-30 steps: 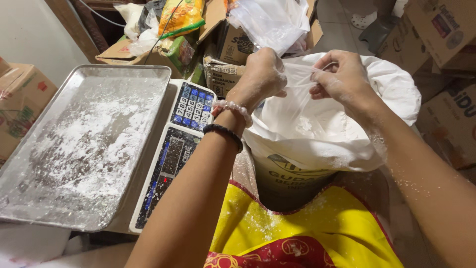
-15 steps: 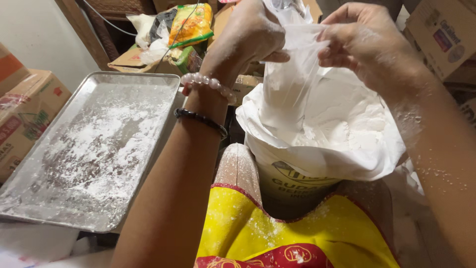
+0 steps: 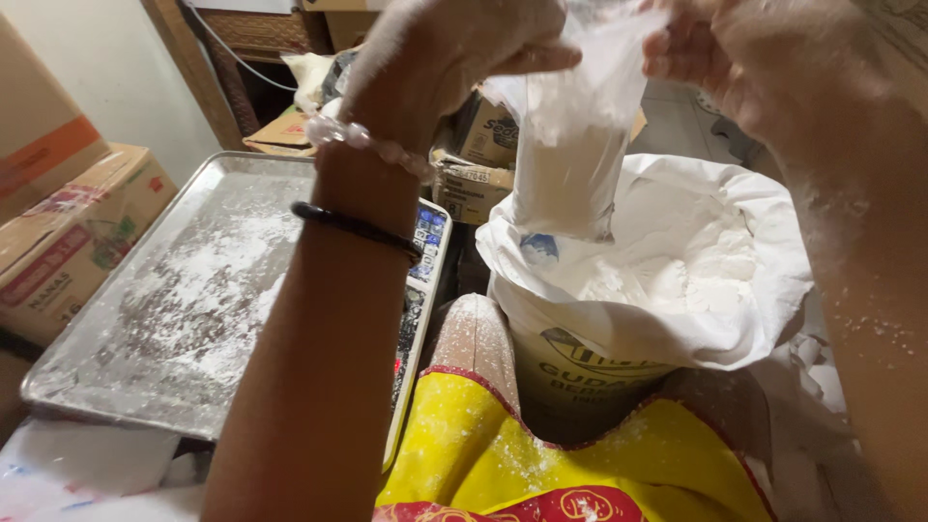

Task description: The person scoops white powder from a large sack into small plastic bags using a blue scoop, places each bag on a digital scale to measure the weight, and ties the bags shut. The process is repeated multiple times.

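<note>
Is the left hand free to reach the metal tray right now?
Probably not: the left hand is gripping the top of the small bag of flour above the sack; the tray sits unblocked below.

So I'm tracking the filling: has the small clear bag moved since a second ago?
Yes. Both hands have lifted the clear bag up, so it now hangs above the big open flour sack.

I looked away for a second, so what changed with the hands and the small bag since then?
Both hands, left and right, lifted the small clear bag of white powder up out of the big open sack, gripping its top. The floured metal tray and the sack stayed put.
</note>
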